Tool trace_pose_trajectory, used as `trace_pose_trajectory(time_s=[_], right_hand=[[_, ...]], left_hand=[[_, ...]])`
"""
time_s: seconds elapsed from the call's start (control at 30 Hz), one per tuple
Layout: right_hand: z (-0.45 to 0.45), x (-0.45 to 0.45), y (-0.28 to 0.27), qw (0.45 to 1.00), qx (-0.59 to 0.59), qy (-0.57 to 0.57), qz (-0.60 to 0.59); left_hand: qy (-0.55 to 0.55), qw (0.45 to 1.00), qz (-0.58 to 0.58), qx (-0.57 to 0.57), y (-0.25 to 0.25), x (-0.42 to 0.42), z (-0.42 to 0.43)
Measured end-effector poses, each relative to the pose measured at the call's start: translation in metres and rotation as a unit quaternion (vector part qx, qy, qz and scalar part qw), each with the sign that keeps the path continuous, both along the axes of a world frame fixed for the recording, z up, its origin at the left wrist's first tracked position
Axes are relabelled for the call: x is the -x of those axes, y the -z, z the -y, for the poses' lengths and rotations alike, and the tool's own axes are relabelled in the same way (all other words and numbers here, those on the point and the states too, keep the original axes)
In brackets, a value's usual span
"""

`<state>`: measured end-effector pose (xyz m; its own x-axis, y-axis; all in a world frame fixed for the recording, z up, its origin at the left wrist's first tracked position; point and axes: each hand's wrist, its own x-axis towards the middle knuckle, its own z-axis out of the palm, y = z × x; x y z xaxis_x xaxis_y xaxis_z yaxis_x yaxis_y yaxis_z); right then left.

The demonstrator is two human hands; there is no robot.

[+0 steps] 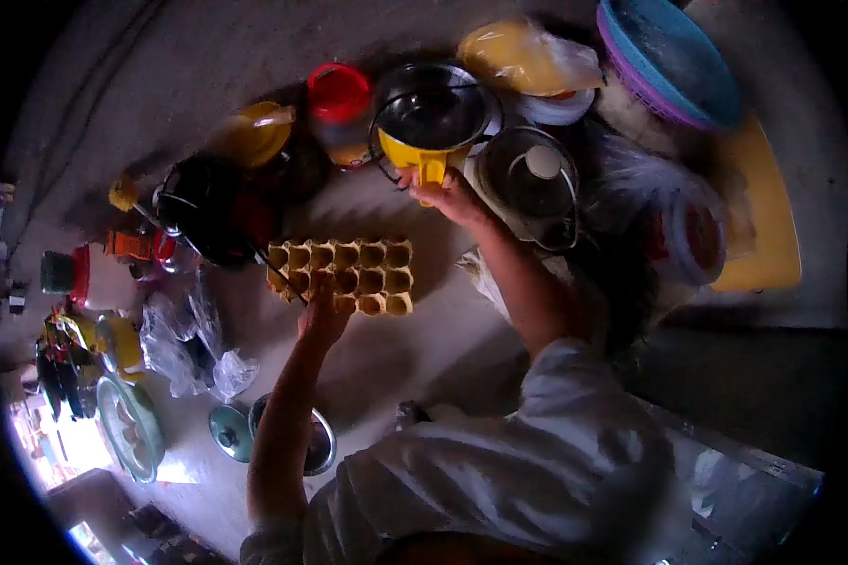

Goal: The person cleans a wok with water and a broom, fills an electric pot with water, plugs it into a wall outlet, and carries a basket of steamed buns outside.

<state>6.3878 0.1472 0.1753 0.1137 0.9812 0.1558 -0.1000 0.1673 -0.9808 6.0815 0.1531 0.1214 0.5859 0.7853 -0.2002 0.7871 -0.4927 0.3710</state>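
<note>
One tan moulded-pulp egg tray (347, 267) lies on the grey surface (391, 353), with three rows of cups and six cups counted along its far row; part of the rows is hidden.

Two bare hands are at work. The left hand (325, 313) is at the tray's near edge, fingers over the cups; one thin black rod (278, 274) runs to it across the tray's left end, but whether the fingers are closed on the rod cannot be told. The right hand (449, 196), beyond the tray and toward its right end, is clamped on the handle of one yellow plastic vessel (415, 155). A dark round opening shows just past that handle; whether it belongs to the same vessel is unclear.

Beyond the tray stand one red-lidded jar (339, 91) and one yellow plastic-wrapped bundle (518, 56), the latter off to the right. Farther right of the tray are two stacked basins (674, 61), one blue and one purple, and one glass lid with a pale round knob (534, 174). Left of the tray sits one black bulky object (203, 212). Nearer the person than the tray, to its left, lie one green round lid (230, 433) and one pale-green oval basin (153, 414).
</note>
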Motion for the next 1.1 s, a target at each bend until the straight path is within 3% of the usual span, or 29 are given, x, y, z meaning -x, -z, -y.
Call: trace_pose_trajectory(time_s=[0.03, 0.1, 0.13, 0.2, 0.27, 0.37, 0.43, 0.5, 0.6, 0.63, 0.77, 0.83, 0.87, 0.9, 0.93, 1.0, 1.03, 1.1], right_hand=[[0.009, 0.004, -0.005, 1.0, 0.015, -0.003, 0.013], [0.024, 0.017, -0.004, 0.999, 0.01, -0.036, 0.005], [0.03, 0.024, -0.002, 0.996, -0.026, -0.067, 0.043], [0.051, 0.054, -0.026, 0.996, 0.043, -0.084, -0.008], [0.067, 0.078, -0.02, 0.98, -0.061, -0.091, 0.164], [0.086, 0.119, -0.018, 0.946, -0.176, -0.047, 0.266], [0.097, 0.148, -0.016, 0.937, -0.202, -0.033, 0.283], [0.114, 0.158, -0.029, 0.919, -0.198, -0.085, 0.331], [0.141, 0.183, -0.027, 0.913, -0.21, -0.095, 0.336], [0.153, 0.177, -0.051, 0.915, -0.14, -0.162, 0.343], [0.201, 0.183, -0.05, 0.934, -0.255, -0.034, 0.249], [0.236, 0.152, -0.049, 0.937, -0.23, -0.058, 0.256], [0.254, 0.132, -0.032, 0.943, -0.175, 0.055, 0.278], [0.27, 0.112, -0.016, 0.934, -0.117, 0.165, 0.294], [0.277, 0.095, -0.016, 0.868, -0.011, 0.341, 0.361], [0.297, 0.044, 0.001, 0.729, 0.039, 0.445, 0.518], [0.311, 0.02, 0.018, 0.671, 0.055, 0.478, 0.564], [0.337, -0.019, 0.092, 0.577, 0.136, 0.445, 0.671]], left_hand=[[0.005, 1.0, 0.0, -0.004, -0.011, -0.005, -0.003], [-0.062, 0.972, 0.17, 0.149, -0.043, -0.022, -0.008], [-0.059, 0.973, 0.169, 0.147, -0.06, -0.03, -0.002], [-0.165, 0.824, 0.455, 0.296, -0.09, -0.046, 0.012], [-0.144, 0.803, 0.463, 0.346, -0.108, -0.041, 0.024], [-0.154, 0.763, 0.477, 0.408, -0.131, -0.03, 0.056], [-0.184, 0.747, 0.478, 0.423, -0.132, -0.015, 0.078], [-0.268, 0.667, 0.538, 0.44, -0.124, 0.002, 0.095], [-0.277, 0.666, 0.494, 0.485, -0.138, 0.031, 0.114], [-0.333, 0.564, 0.543, 0.525, -0.147, 0.035, 0.124], [-0.291, 0.583, 0.52, 0.553, -0.137, 0.051, 0.137], [-0.325, 0.593, 0.564, 0.474, -0.143, 0.046, 0.149], [-0.32, 0.593, 0.565, 0.476, -0.142, 0.052, 0.152], [-0.256, 0.8, 0.427, 0.335, -0.137, 0.068, 0.156], [-0.213, 0.86, 0.37, 0.279, -0.136, 0.076, 0.163], [-0.133, 0.95, 0.246, 0.14, -0.132, 0.093, 0.175], [-0.1, 0.967, 0.209, 0.108, -0.144, 0.091, 0.183], [-0.136, 0.943, 0.239, 0.187, -0.143, 0.089, 0.194]])
